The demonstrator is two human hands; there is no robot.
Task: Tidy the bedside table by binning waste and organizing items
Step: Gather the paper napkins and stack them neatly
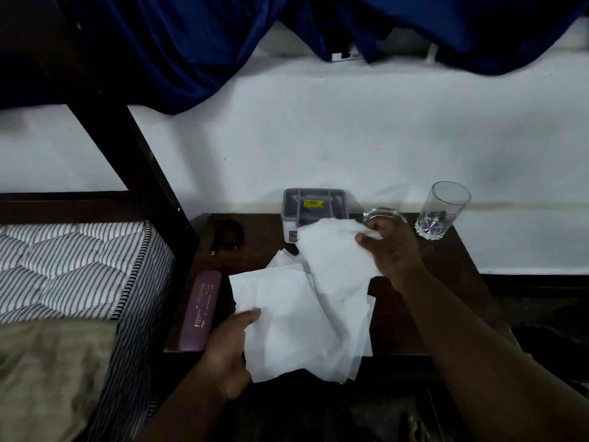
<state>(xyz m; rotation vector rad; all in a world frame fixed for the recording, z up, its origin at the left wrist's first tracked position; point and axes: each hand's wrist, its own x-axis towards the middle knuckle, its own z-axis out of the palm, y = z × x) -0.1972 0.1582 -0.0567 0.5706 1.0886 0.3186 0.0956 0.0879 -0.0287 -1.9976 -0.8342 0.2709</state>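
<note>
Grips the lower tissue (287,320) by its left edge with the left hand (228,349), thumb laid on top, at lower centre of the frame. Pinches the upper tissue (334,263) at its top right corner with the right hand (392,250), just right of centre, fingers curled round the paper. Holds both sheets overlapping along a diagonal from lower left to upper right, one hand at each end (left nearer the camera, right farther back by the glassware), over the middle of the counter (452,266). Judged as mid-gathering: calls next for drawing the right hand down and left toward the left hand, bunching the paper into one wad for binning. Shows no bin anywhere in frame. Risks knocking the second glass (382,213) just behind the right knuckles, possibly lying on its side, and the upright glass (443,212) near it at the right. Sets all this on dark wood, with a grey organiser box (314,204) at the back against the white wall (318,138), a coiled black cable (228,234) left of the box, and a purple case (200,314) lengthwise along the left edge. Borders a striped mattress (63,256) at the left, under blue curtains (191,43) across the top.
</note>
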